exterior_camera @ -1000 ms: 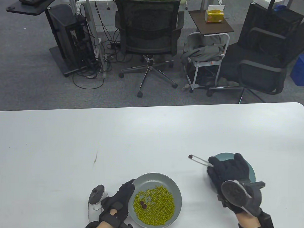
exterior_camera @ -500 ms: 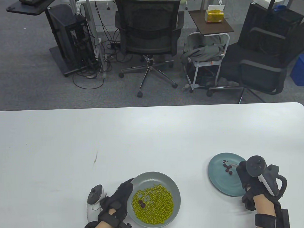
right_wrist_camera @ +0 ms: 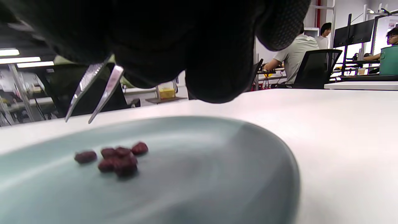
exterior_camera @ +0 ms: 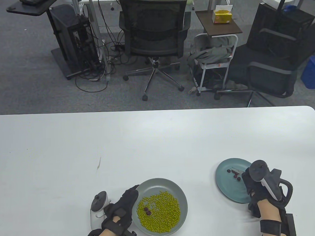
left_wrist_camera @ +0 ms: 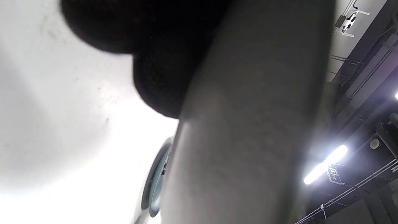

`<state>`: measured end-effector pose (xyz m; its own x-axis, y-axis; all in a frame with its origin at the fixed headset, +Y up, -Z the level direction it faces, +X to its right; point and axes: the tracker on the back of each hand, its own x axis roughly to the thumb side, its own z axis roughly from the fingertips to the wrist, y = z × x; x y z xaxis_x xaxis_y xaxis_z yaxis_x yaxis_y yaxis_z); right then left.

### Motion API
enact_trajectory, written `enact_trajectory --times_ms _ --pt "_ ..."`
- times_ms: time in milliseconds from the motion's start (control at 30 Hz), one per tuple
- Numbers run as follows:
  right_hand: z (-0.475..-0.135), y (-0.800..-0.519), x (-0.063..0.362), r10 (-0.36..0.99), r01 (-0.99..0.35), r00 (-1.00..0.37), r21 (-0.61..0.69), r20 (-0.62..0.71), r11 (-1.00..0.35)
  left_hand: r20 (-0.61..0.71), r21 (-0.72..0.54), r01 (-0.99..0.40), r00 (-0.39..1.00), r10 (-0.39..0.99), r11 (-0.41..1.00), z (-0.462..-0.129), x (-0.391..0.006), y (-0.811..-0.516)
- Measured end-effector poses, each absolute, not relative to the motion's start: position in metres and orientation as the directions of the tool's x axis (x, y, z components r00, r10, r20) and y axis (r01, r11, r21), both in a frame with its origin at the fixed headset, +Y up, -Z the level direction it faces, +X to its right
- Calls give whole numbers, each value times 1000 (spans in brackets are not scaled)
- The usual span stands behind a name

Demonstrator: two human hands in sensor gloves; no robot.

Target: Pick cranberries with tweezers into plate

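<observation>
A grey plate (exterior_camera: 175,189) of green peas (exterior_camera: 163,213) holds two dark cranberries (exterior_camera: 146,211). My left hand (exterior_camera: 125,204) grips its left rim; the rim fills the left wrist view (left_wrist_camera: 248,124). A teal plate (exterior_camera: 227,187) at the right holds several cranberries (exterior_camera: 234,173), seen close in the right wrist view (right_wrist_camera: 115,158). My right hand (exterior_camera: 250,184) holds metal tweezers (right_wrist_camera: 93,90) over the teal plate (right_wrist_camera: 217,174). The tweezer tips are apart and empty, just above the cranberries.
The white table (exterior_camera: 148,139) stretches far behind and to the left of both plates, with a small dark mark (exterior_camera: 98,165) on it. Office chairs and a cart stand on the floor beyond the far edge.
One second ago my right hand held the tweezers with a cranberry left of the teal plate. The hand has swung right to the plate's right side, and the tweezers are now empty over the plate.
</observation>
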<state>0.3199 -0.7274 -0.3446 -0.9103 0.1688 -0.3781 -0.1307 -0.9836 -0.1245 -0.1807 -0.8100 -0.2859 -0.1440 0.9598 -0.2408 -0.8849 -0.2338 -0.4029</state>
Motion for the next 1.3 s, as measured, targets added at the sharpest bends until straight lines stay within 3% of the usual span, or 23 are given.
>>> enact_trajectory --times_ms 233,433,867,1100,1300 --pt "-332 -703 304 207 -102 -932 -333 -298 -937 -242 -405 -882 -150 959 -240 -285 -180 -810" --pt "-323 -686 276 206 -119 -961 -396 -186 -911 -253 -411 -875 -159 954 -255 -284 -178 -810" --pt "-307 -696 188 140 -197 -975 -369 174 -908 -241 -362 -906 -138 961 -220 -284 -180 -813" --pt "-281 -693 137 171 -326 -898 -349 406 -879 -252 -353 -909 -136 958 -222 -285 -180 -816" --pt "-260 -694 105 148 -351 -837 -309 527 -884 -251 -375 -897 -145 957 -235 -285 -178 -816"
